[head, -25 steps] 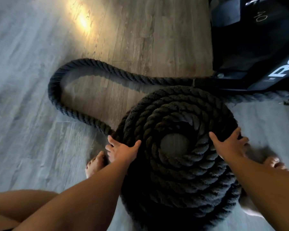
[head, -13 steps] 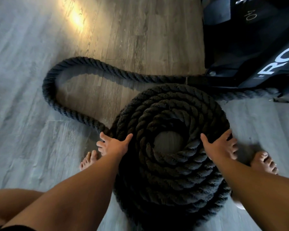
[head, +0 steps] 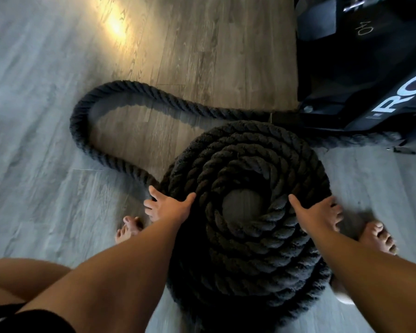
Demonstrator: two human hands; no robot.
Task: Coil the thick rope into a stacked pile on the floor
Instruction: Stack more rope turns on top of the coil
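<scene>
Rope pile: the thick dark rope (head: 250, 251) sits coiled in stacked rings on the floor (head: 46, 68), right between the person's bare feet, with a small patch of floor showing through the hole in the middle.
Loose length: one stretch (head: 82, 109) leaves the pile's left side, swings out in a wide loop over the boards and runs back to the right, to the foot of the black equipment (head: 358, 56).
Left hand (head: 168, 207): spread wide on the left rim of the pile, thumb lying over the top ring, fingers splayed down the outer side.
Right hand (head: 320, 215): the same on the right rim, thumb on top pointing inward, fingers fanned over the outer edge.
Feet: the left foot (head: 127, 229) is just outside the left hand; the right foot (head: 380, 239) is just beside the pile's right edge.
Light: a warm glare on the boards at the far side.
</scene>
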